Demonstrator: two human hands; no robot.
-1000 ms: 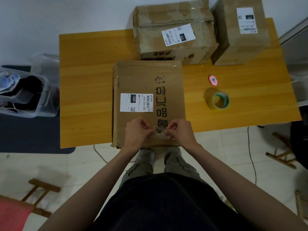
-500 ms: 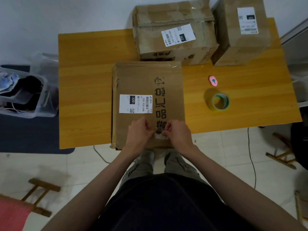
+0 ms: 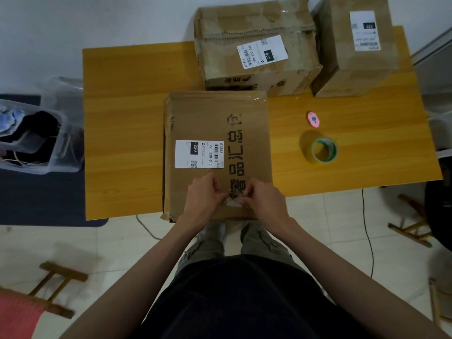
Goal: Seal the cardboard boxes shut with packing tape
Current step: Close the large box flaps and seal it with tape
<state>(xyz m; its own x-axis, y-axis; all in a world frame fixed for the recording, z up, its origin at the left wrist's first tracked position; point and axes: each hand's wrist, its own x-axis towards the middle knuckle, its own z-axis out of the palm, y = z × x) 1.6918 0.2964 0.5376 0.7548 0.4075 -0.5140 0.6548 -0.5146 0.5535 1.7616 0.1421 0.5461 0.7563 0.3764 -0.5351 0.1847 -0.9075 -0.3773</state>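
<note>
Fingers point(image 3: 221, 195) of our left hand point(image 3: 204, 199) and right hand point(image 3: 265, 200) still pinch a crumpled tape scrap point(image 3: 234, 201), now bunched tighter, at six o'clock on the flat cardboard box point(image 3: 217, 133); sealing waits.

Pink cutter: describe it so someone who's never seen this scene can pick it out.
On the wooden table, look right of the flat box that both hands work on. There a tape roll stands, and just beyond it, toward the two far boxes, lies the pink cutter. It is the only pink thing on the table: a small oval with a teal dot.
</note>
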